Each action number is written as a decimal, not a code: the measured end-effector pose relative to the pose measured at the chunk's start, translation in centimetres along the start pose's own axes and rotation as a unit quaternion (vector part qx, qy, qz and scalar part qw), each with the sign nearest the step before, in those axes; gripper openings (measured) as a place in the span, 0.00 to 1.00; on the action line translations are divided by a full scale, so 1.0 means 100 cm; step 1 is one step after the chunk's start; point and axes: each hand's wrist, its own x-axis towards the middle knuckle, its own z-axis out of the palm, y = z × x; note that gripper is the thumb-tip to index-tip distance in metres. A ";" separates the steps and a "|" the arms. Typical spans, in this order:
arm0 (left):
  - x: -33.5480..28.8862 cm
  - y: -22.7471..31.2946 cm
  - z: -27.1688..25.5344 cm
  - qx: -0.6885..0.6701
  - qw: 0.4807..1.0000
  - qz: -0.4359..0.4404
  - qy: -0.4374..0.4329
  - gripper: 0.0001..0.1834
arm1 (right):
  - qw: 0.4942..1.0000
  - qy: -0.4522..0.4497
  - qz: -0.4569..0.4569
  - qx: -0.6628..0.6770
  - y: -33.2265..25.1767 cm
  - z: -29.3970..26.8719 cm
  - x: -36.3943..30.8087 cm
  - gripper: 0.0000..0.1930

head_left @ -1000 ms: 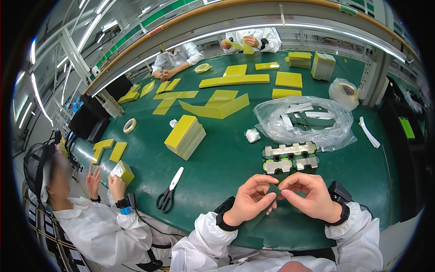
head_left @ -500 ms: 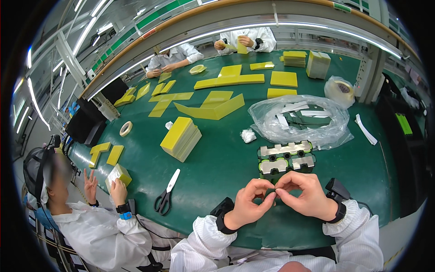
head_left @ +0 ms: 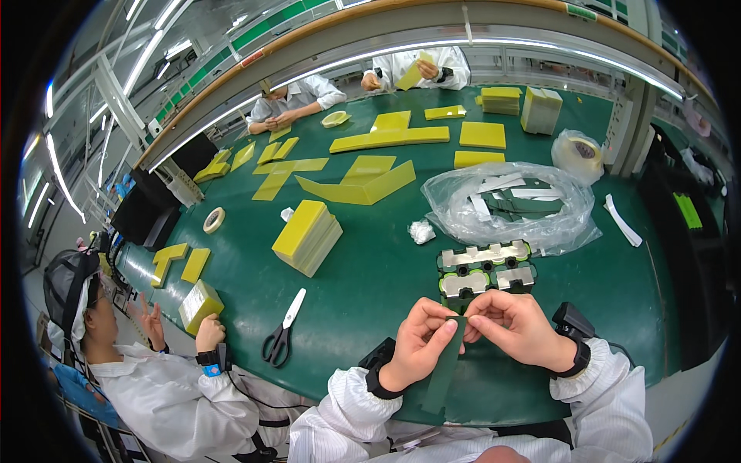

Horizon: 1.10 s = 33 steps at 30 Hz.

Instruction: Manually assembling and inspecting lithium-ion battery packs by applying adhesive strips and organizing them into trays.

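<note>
Both hands pinch the top end of a narrow dark green strip [head_left: 446, 363]: left hand [head_left: 421, 343] and right hand [head_left: 513, 328] clamped on it (fingertips nearly meeting). Its long axis hangs down toward the person, above the green surface [head_left: 370, 285]
</note>
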 end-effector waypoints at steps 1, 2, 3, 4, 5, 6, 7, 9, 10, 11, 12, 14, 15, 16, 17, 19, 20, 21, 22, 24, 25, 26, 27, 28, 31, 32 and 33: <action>0.000 0.001 0.000 -0.013 1.000 -0.002 -0.004 0.07 | 1.000 -0.002 0.001 -0.002 -0.001 0.000 0.000 0.06; -0.001 0.001 0.001 -0.027 1.000 -0.005 -0.008 0.08 | 1.000 -0.005 0.003 -0.005 -0.002 0.000 -0.001 0.05; 0.000 0.001 0.001 -0.027 1.000 -0.006 -0.008 0.08 | 1.000 -0.004 0.003 -0.004 -0.004 0.000 -0.001 0.05; 0.000 0.001 0.001 -0.020 1.000 -0.004 -0.008 0.08 | 1.000 -0.003 0.002 -0.012 -0.006 0.000 -0.001 0.05; 0.000 0.000 0.002 -0.014 1.000 -0.002 -0.008 0.09 | 1.000 -0.001 0.001 -0.020 -0.008 -0.001 -0.002 0.05; 0.000 -0.001 0.002 -0.014 1.000 -0.002 -0.007 0.09 | 1.000 -0.002 0.002 -0.020 -0.010 -0.002 -0.002 0.05; 0.000 -0.002 0.002 0.019 0.999 0.027 -0.016 0.10 | 0.998 -0.011 -0.018 -0.054 -0.012 -0.005 -0.002 0.05; 0.000 -0.006 0.001 0.048 0.997 0.053 -0.023 0.10 | 0.996 -0.019 -0.033 -0.086 -0.015 -0.011 -0.001 0.06; 0.001 -0.008 -0.002 0.138 0.984 0.108 -0.042 0.10 | 0.989 -0.043 -0.045 -0.132 -0.016 -0.015 0.000 0.06; 0.002 -0.008 -0.005 0.227 0.959 0.162 -0.059 0.10 | 0.980 -0.066 -0.057 -0.177 -0.017 -0.018 0.001 0.07; 0.003 -0.002 -0.003 0.270 0.947 0.165 -0.063 0.12 | 0.990 -0.079 -0.022 -0.115 -0.015 -0.018 0.000 0.08; 0.006 0.005 -0.002 0.279 0.942 0.172 -0.077 0.12 | 0.994 -0.097 0.025 -0.053 -0.012 -0.017 -0.001 0.08; 0.008 0.007 -0.002 0.294 0.933 0.188 -0.091 0.12 | 0.991 -0.117 0.061 0.008 -0.012 -0.018 0.001 0.08; 0.010 0.009 -0.001 0.290 0.935 0.182 -0.088 0.11 | 0.987 -0.140 0.083 0.003 -0.014 -0.019 0.002 0.09; 0.011 0.009 -0.001 0.287 0.937 0.180 -0.089 0.11 | 0.987 -0.138 0.086 0.004 -0.014 -0.019 0.001 0.09; 0.014 0.011 -0.003 0.282 0.930 0.202 -0.121 0.10 | 0.975 -0.165 0.129 0.076 -0.013 -0.019 0.002 0.09; 0.014 0.012 -0.003 0.282 0.930 0.201 -0.120 0.10 | 0.974 -0.166 0.131 0.077 -0.012 -0.019 0.001 0.09; 0.014 0.013 -0.003 0.281 0.930 0.200 -0.132 0.10 | 0.968 -0.178 0.148 0.093 -0.010 -0.019 0.001 0.09; 0.014 0.014 -0.003 0.279 0.928 0.198 -0.143 0.10 | 0.962 -0.190 0.165 0.108 -0.009 -0.020 0.002 0.09; 0.014 0.016 -0.003 0.284 0.926 0.201 -0.148 0.09 | 0.959 -0.195 0.169 0.115 -0.008 -0.019 0.001 0.09; 0.014 0.017 -0.003 0.288 0.923 0.205 -0.155 0.09 | 0.957 -0.198 0.172 0.121 -0.008 -0.019 0.001 0.09; 0.014 0.018 -0.004 0.287 0.923 0.205 -0.153 0.09 | 0.957 -0.199 0.173 0.121 -0.008 -0.018 0.001 0.09; 0.014 0.017 -0.005 0.292 0.922 0.202 -0.157 0.09 | 0.959 -0.198 0.167 0.114 -0.007 -0.018 0.001 0.09; 0.015 0.017 -0.006 0.296 0.921 0.198 -0.160 0.08 | 0.961 -0.197 0.161 0.107 -0.007 -0.018 0.001 0.09; 0.014 0.017 -0.006 0.289 0.925 0.186 -0.163 0.09 | 0.961 -0.204 0.159 0.101 -0.005 -0.018 0.001 0.08; 0.013 0.017 -0.007 0.289 0.925 0.185 -0.162 0.09 | 0.960 -0.205 0.160 0.101 -0.004 -0.018 0.001 0.08; 0.013 0.017 -0.007 0.289 0.924 0.192 -0.162 0.09 | 0.958 -0.211 0.161 0.111 -0.004 -0.018 0.001 0.08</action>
